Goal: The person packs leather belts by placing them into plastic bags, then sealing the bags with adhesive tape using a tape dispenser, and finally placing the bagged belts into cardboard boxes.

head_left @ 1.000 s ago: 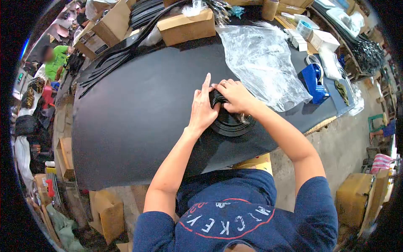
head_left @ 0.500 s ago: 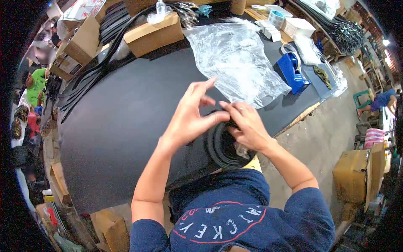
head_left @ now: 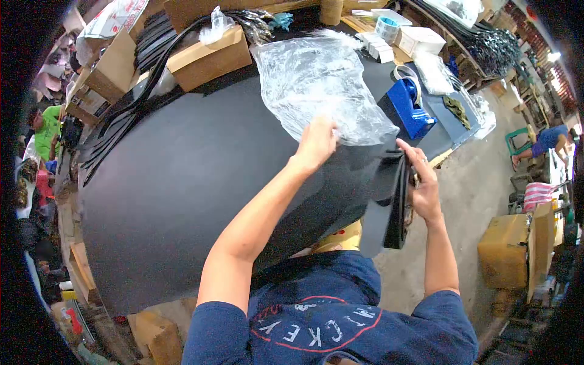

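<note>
A coiled black belt, standing on its edge at the right side of the table, is held by my right hand with the fingers along its outer side. My left hand is at the lower edge of a clear plastic bag, its fingers closed on the film and slightly blurred. The bag lies flat and crinkled on the dark table top. To the right of the bag stands a blue tape dispenser with a roll of tape in it.
Long black strips hang over the table's far left beside an open cardboard box. White small boxes and a blue tape roll stand at the back. A large carton is on the floor at right. Other people are farther off.
My right hand has carried the coiled belt rightward and turned it from flat-on to edge-on. My left hand has left the coil and moved to the plastic bag's lower edge.
</note>
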A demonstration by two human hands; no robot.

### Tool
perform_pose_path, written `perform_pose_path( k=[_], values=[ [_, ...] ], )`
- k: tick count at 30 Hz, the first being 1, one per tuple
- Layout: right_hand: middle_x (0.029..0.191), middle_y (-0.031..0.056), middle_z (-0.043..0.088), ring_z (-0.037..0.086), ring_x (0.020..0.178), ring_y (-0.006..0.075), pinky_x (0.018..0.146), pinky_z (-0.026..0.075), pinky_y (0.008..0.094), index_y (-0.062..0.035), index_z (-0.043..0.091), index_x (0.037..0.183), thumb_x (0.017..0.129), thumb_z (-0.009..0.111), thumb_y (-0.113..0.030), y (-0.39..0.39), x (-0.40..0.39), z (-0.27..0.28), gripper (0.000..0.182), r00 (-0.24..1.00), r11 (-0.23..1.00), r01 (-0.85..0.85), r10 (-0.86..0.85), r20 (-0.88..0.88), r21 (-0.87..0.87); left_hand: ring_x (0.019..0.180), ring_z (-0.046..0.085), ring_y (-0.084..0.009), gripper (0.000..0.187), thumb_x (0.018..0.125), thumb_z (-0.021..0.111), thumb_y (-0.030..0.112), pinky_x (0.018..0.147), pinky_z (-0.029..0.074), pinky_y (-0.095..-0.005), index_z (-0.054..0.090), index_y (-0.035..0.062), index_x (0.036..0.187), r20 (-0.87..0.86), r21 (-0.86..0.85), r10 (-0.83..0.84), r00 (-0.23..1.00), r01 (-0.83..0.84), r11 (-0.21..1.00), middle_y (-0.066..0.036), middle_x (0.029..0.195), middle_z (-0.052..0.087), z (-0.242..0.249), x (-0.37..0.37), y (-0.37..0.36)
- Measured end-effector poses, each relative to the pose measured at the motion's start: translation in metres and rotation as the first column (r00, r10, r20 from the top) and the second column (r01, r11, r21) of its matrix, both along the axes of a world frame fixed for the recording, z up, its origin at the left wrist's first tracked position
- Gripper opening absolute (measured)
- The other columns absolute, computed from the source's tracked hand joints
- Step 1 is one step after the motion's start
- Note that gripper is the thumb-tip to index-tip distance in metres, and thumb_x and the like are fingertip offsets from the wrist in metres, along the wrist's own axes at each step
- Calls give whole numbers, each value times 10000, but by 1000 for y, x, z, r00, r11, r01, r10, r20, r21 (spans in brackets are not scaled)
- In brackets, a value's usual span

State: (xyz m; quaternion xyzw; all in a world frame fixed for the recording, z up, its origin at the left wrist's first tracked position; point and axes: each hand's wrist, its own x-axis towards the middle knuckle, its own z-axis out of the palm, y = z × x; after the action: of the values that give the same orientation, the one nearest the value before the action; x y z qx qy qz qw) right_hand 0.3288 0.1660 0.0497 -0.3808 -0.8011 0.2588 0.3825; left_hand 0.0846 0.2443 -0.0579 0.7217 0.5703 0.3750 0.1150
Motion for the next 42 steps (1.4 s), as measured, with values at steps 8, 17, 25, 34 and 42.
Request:
perform_pose_path(
  k=[8, 17, 25, 34, 42],
  values=[
    [1207, 96, 569, 543, 1085, 180, 921, 423, 286, -1, 477, 1328, 839, 627, -146, 47, -18, -23, 532, 844, 898, -312, 112, -524, -311, 504, 417, -35, 245, 745, 787, 234, 463, 332, -241, 679, 33, 654, 410, -259, -18, 912, 135, 956, 39, 530, 520, 61, -45, -32],
    [1305, 115, 527, 532, 1139, 193, 955, 435, 318, -24, 503, 1303, 792, 696, -194, 38, -86, 16, 572, 914, 914, -356, 296, -279, -197, 494, 437, -13, 220, 855, 694, 183, 414, 293, -203, 656, 23, 709, 757, -52, -117, 643, 238, 970, 28, 597, 586, 66, -36, -8],
    [1289, 125, 542, 447, 1261, 221, 1051, 319, 336, -56, 514, 1312, 742, 673, -138, 44, -99, 7, 597, 863, 888, -451, 408, -297, -92, 399, 312, 17, 172, 847, 713, 249, 371, 178, -183, 643, 101, 794, 774, -216, -113, 624, 427, 878, 104, 517, 453, 163, -73, -60],
    [1279, 108, 537, 497, 1178, 199, 1000, 377, 335, -37, 496, 1304, 786, 618, -48, 53, -78, -25, 533, 922, 881, -358, 281, -264, -311, 501, 472, -13, 182, 844, 702, 223, 424, 328, -198, 688, 44, 820, 515, -52, -363, 777, 451, 891, 33, 586, 582, 174, -37, -64],
    [1252, 136, 531, 514, 1137, 224, 948, 419, 343, -24, 438, 1308, 814, 619, -139, 76, -89, -74, 538, 995, 929, -64, 88, 49, -364, 571, 559, -154, 191, 819, 680, 200, 538, 426, -330, 626, 19, 790, 152, -13, -654, 741, 664, 748, -132, 624, 568, 198, -17, -130]
  ],
)
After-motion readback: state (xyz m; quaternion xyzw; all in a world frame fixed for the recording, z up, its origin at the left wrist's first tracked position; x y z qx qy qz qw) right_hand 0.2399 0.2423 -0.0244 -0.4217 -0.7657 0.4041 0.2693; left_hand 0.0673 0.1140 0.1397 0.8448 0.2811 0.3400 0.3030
